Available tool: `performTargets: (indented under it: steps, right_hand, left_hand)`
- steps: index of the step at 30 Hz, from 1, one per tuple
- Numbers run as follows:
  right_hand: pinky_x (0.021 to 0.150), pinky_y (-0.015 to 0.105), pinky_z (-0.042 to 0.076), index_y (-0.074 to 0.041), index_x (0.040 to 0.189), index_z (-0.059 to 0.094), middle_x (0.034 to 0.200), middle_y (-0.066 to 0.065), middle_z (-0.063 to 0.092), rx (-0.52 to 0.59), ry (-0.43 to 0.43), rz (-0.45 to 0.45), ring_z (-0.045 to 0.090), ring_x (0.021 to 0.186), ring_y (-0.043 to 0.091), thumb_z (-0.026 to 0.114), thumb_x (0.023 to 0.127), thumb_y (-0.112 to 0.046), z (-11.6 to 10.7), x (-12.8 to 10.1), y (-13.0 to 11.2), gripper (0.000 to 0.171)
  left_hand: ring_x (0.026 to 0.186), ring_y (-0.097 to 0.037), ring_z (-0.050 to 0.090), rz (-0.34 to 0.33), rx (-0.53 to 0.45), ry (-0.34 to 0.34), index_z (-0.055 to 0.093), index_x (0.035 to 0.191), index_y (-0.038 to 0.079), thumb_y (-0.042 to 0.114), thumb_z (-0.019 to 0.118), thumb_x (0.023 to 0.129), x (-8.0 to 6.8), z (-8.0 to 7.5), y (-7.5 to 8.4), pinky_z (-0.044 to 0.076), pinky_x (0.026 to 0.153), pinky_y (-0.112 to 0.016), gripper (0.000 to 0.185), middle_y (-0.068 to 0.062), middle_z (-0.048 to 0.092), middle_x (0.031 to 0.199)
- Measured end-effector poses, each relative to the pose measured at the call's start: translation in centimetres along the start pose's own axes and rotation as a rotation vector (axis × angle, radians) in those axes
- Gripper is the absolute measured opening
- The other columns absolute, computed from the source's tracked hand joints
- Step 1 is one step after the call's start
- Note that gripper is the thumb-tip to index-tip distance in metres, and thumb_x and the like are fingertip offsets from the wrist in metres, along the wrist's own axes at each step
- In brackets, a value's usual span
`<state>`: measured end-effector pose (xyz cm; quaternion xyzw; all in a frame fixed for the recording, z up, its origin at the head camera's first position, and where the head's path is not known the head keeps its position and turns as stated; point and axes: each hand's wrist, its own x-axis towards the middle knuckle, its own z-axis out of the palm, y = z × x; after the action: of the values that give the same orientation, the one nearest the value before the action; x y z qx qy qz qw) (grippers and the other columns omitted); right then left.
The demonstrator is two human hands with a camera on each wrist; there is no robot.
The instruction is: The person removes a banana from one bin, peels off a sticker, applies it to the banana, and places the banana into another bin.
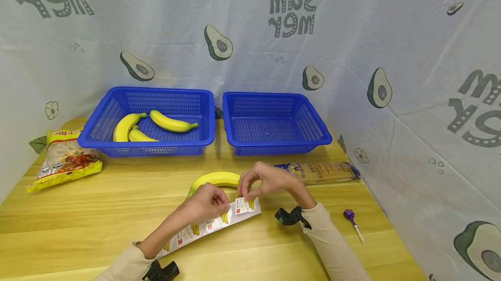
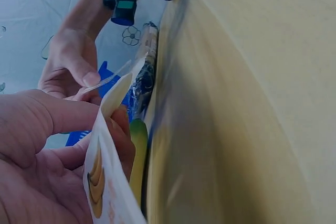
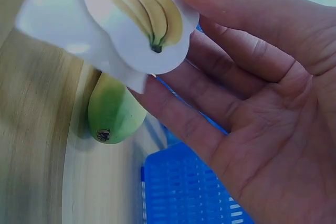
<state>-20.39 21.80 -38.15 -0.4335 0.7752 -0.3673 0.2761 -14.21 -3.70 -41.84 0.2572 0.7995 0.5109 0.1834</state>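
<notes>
My left hand (image 1: 204, 206) pinches a white strip of banana-print stickers (image 1: 187, 236) between thumb and fingers, over the front middle of the table. At the strip's right end, my right hand (image 1: 269, 181) pinches one sticker (image 3: 147, 19) by its edge. In the right wrist view that sticker stands partly off the backing paper (image 3: 58, 30); whether it still clings anywhere cannot be told. Just behind both hands a yellow banana (image 1: 215, 179) lies on the table, its right end hidden by the right hand.
Three bananas lie in the left blue basket (image 1: 148, 144); a second blue basket (image 1: 274, 143) stands to its right. A yellow-edged food bag (image 1: 70, 157) is at far left. A long noodle-like packet (image 1: 322, 172) and a purple lollipop (image 1: 349, 215) lie to the right.
</notes>
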Motion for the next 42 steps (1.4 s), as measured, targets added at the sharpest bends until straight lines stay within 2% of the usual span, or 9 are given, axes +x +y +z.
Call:
performTargets:
  steps: [4,11,19,23,28,36,42]
  right_hand:
    - [0.096,0.034,0.062,-0.003,0.092,0.079,0.103,0.007,0.078,-0.003,0.008,-0.014,0.071,0.099,0.008,0.08,0.096,-0.001,-0.1,0.0,0.0,0.004]
    - [0.089,0.04,0.065,-0.002,0.092,0.078,0.094,0.006,0.078,-0.012,0.03,-0.016,0.072,0.088,0.007,0.081,0.095,0.0,-0.1,-0.2,0.3,0.004]
    - [0.09,0.043,0.065,-0.002,0.093,0.078,0.09,0.003,0.078,-0.018,0.039,0.015,0.075,0.088,0.008,0.081,0.095,-0.002,-0.1,-0.3,0.2,0.004]
    - [0.09,0.044,0.064,-0.003,0.094,0.078,0.091,0.003,0.078,-0.013,0.045,0.028,0.076,0.089,0.009,0.082,0.095,-0.003,-0.1,-0.3,0.0,0.004]
    - [0.09,0.043,0.065,-0.003,0.094,0.078,0.091,0.004,0.079,-0.017,0.056,0.022,0.077,0.089,0.01,0.082,0.095,-0.004,-0.1,-0.4,0.0,0.004]
    - [0.089,0.047,0.065,-0.006,0.094,0.08,0.091,0.005,0.079,-0.01,0.064,0.026,0.076,0.088,0.008,0.081,0.095,0.0,-0.1,-0.3,0.0,0.006]
    - [0.088,0.047,0.065,-0.004,0.094,0.079,0.09,0.003,0.079,-0.009,0.078,0.016,0.075,0.086,0.008,0.08,0.095,0.002,0.0,-0.3,0.0,0.006]
  left_hand:
    - [0.065,-0.006,0.059,0.012,0.054,-0.001,0.078,0.084,0.004,0.002,0.078,0.095,0.1,0.6,-0.2,0.05,0.058,-0.02,0.012,0.004,0.067,0.072]
    - [0.067,-0.003,0.06,0.103,0.126,-0.038,0.081,0.085,0.003,-0.001,0.077,0.096,0.1,1.3,-0.7,0.054,0.063,-0.021,0.012,0.004,0.071,0.075]
    - [0.071,-0.007,0.064,0.075,0.18,-0.043,0.082,0.088,0.005,0.0,0.08,0.094,-0.3,1.8,-0.4,0.056,0.065,-0.023,0.009,0.003,0.074,0.08]
    - [0.067,-0.007,0.064,0.08,0.2,-0.065,0.083,0.088,0.004,-0.002,0.079,0.094,-0.4,1.8,0.0,0.056,0.062,-0.023,0.01,0.001,0.076,0.079]
    - [0.064,-0.006,0.061,0.08,0.229,-0.061,0.083,0.085,0.006,-0.002,0.079,0.093,-0.6,1.9,0.3,0.053,0.059,-0.023,0.012,0.004,0.075,0.078]
    - [0.065,-0.006,0.059,0.092,0.222,-0.048,0.083,0.082,0.009,0.0,0.082,0.092,-0.7,1.7,0.5,0.051,0.059,-0.022,0.013,0.008,0.072,0.076]
    - [0.072,-0.009,0.061,0.116,0.16,-0.077,0.074,0.085,0.012,0.013,0.087,0.092,-0.7,0.6,1.0,0.054,0.067,-0.023,0.015,0.007,0.066,0.078]
